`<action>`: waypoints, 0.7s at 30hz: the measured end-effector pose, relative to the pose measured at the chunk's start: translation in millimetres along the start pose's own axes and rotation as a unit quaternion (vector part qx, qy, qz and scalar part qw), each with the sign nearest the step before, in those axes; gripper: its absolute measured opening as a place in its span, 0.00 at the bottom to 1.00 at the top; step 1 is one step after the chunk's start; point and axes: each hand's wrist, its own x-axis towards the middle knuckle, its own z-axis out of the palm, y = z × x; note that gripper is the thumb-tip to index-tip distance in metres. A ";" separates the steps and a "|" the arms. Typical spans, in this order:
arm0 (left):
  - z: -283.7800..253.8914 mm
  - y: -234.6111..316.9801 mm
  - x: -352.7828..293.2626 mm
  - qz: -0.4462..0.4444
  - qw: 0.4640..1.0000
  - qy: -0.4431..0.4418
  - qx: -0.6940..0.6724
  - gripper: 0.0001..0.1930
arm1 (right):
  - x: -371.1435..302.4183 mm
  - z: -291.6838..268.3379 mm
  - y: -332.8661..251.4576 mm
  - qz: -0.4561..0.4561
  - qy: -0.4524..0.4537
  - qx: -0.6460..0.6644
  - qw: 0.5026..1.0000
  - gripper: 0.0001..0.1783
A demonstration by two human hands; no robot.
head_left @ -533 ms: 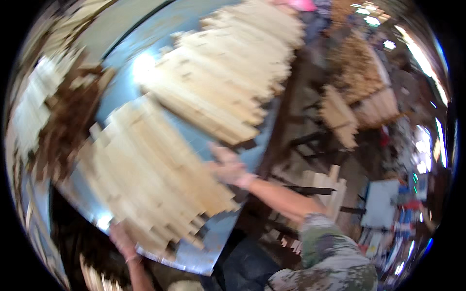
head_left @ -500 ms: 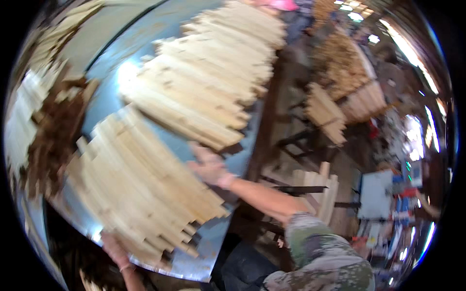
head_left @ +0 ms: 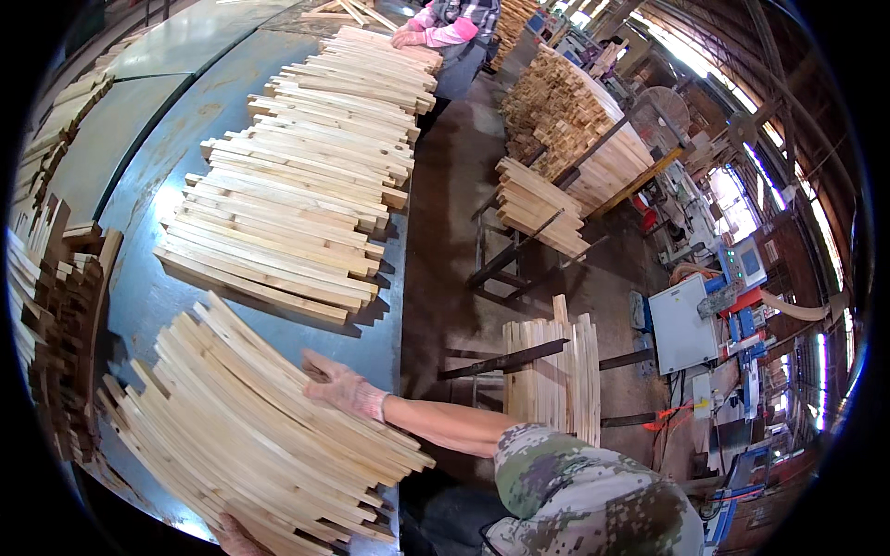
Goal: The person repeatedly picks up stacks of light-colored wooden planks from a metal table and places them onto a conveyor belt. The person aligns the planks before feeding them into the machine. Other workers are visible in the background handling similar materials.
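A row of pale wooden strips (head_left: 269, 417) lies side by side on the near part of a blue-grey metal table (head_left: 139, 269). Some ends at its right reach past the table's side edge. My right hand (head_left: 345, 387), in a light glove, rests along the far side of this row, fingers stretched and thumb apart. At the bottom of the view, my left hand (head_left: 239, 537) touches the near side of the row; most of it is cut off and its fingers hardly show. Beyond a strip of bare metal, a longer row of wooden strips (head_left: 287, 204) runs up the table.
A person in pink sleeves (head_left: 450, 32) works at the table's far end. Stacked strips (head_left: 79, 324) line the left. Right of the table stand a rack with strips (head_left: 552, 371), another wood stack (head_left: 538, 208), a large pile (head_left: 565, 111) and a white panel (head_left: 684, 320).
My view has swung, so the table appears lower and further left, and the person at the far end shows more. Both hands stay at the near row, whose right ends now overhang the edge.
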 end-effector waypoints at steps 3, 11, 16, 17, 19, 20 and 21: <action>14.8 -39.1 -18.6 -0.076 0.977 0.019 -0.199 0.34 | -44.9 -8.9 -18.7 0.112 -0.019 -0.042 0.993 0.54; 46.7 -72.9 -75.9 -0.193 0.896 -0.092 -0.389 0.20 | -92.8 -65.9 -11.3 0.203 -0.086 0.098 0.970 0.32; 37.8 -76.7 -119.6 -0.129 0.884 -0.116 -0.434 0.31 | -117.2 -85.2 8.6 0.252 -0.086 0.095 0.959 0.28; 33.8 -82.6 -133.1 -0.109 0.894 -0.112 -0.420 0.32 | -120.9 -79.4 5.3 0.277 -0.077 0.101 0.952 0.27; 38.2 -110.0 -165.2 -0.119 0.891 -0.090 -0.428 0.35 | -126.6 -93.9 20.1 0.236 -0.124 0.063 0.962 0.22; 35.3 -120.3 -182.1 -0.111 0.888 -0.073 -0.440 0.35 | -133.9 -80.9 17.0 0.222 -0.111 0.068 0.966 0.23; 29.5 -125.3 -200.9 -0.098 0.886 -0.065 -0.449 0.36 | -140.2 -81.3 11.5 0.202 -0.123 0.039 0.971 0.23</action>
